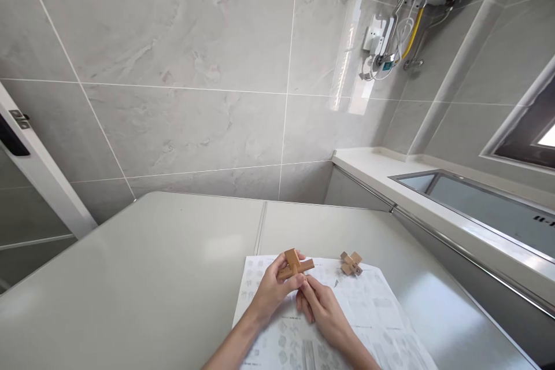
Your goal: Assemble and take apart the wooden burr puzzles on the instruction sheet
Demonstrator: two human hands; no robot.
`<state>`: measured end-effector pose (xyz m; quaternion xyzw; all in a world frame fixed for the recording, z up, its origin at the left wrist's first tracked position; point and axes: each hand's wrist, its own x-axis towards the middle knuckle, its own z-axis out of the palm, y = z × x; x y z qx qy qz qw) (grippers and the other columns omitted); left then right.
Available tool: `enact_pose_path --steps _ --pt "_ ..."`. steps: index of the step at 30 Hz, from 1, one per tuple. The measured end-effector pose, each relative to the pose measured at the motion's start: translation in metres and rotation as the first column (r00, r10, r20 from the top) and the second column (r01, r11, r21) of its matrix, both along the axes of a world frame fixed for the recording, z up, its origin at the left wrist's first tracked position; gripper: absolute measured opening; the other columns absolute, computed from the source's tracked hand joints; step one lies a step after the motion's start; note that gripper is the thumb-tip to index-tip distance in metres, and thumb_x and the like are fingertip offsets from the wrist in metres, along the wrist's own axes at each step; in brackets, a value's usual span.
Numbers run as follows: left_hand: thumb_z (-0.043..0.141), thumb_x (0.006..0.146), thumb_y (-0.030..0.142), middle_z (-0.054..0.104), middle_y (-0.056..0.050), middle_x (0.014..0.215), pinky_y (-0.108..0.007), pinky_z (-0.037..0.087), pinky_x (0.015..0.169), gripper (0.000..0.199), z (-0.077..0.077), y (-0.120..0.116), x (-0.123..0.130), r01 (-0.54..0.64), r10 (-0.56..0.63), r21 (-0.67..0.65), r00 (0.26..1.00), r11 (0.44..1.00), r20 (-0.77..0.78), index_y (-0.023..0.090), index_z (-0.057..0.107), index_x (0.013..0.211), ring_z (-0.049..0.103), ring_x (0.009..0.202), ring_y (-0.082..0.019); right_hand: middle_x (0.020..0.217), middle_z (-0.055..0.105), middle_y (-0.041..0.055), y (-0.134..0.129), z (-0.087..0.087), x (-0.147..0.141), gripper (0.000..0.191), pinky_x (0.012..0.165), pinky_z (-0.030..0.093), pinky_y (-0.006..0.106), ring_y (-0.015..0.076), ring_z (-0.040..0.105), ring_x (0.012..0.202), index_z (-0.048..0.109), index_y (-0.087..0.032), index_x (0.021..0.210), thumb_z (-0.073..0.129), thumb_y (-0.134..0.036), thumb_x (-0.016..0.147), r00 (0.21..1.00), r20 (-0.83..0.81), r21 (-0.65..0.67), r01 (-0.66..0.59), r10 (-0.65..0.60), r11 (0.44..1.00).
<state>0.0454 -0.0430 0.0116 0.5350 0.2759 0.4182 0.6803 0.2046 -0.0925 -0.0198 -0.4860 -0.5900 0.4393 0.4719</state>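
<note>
Several brown wooden pieces, joined into a partial cross shape (293, 261), are held above a printed sheet (368, 300). My left hand (274, 289) grips them from the left, its thumb below and fingers behind. Close by on the right, my right hand (323, 307) has its thumb and index finger pinched together at the lower side of the pieces; whatever lies between those fingertips is too small to make out. A second wooden block assembly (351, 263), with crossing pieces, rests at the sheet's top right edge, touched by neither hand.
The sheet lies on a pale table (151, 277) with a seam running from its far edge. Beyond is a grey tiled wall (195, 29). On the right stands a white counter (368, 167) with a glass-topped inset. A door frame (47, 167) is at the left.
</note>
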Motion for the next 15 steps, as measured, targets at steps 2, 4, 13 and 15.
enact_pose_path --steps 2,4,13,15 --pt "0.090 0.083 0.050 0.068 -0.018 0.145 -0.053 0.047 0.117 0.062 0.000 -0.001 -0.001 0.015 -0.015 0.005 1.000 1.000 -0.001 0.022 0.069 0.135 0.062 0.138 -0.040 0.052 0.049 -0.0055 0.000 0.000 0.001 0.065 0.057 0.038 0.029 0.0156 0.042 0.047 0.056 -0.025 0.075 0.038 -0.081 0.103 1.000 0.009 0.007 0.026 -0.026 1.000" --pt "0.092 0.081 0.050 0.067 -0.018 0.146 -0.053 0.046 0.118 0.066 0.000 -0.001 -0.002 0.018 -0.018 0.005 1.000 1.000 0.001 0.022 0.068 0.135 0.060 0.140 -0.040 0.052 0.049 -0.0052 0.000 0.001 0.001 0.064 0.056 0.036 0.029 0.0156 0.040 0.048 0.055 -0.025 0.074 0.040 -0.080 0.103 0.999 0.015 0.024 0.051 -0.051 0.998" --pt "0.096 0.075 0.050 0.069 -0.018 0.142 -0.055 0.040 0.121 0.078 -0.007 0.005 -0.007 0.016 -0.018 -0.033 0.998 0.999 -0.060 0.022 0.063 0.141 0.059 0.139 -0.037 0.058 0.053 -0.0037 0.007 -0.001 0.012 0.060 0.055 0.033 0.030 0.0143 0.039 0.049 0.062 -0.022 0.083 0.048 -0.077 0.102 0.987 -0.039 0.081 0.158 -0.156 0.984" --pt "0.097 0.075 0.051 0.069 -0.017 0.140 -0.053 0.043 0.118 0.079 -0.007 0.004 -0.007 0.028 -0.030 -0.033 0.997 0.999 -0.071 0.022 0.064 0.140 0.060 0.137 -0.037 0.061 0.055 -0.0025 0.009 -0.001 0.014 0.060 0.053 0.033 0.029 0.0140 0.040 0.049 0.064 -0.021 0.085 0.051 -0.077 0.101 0.981 -0.068 0.084 0.189 -0.184 0.978"
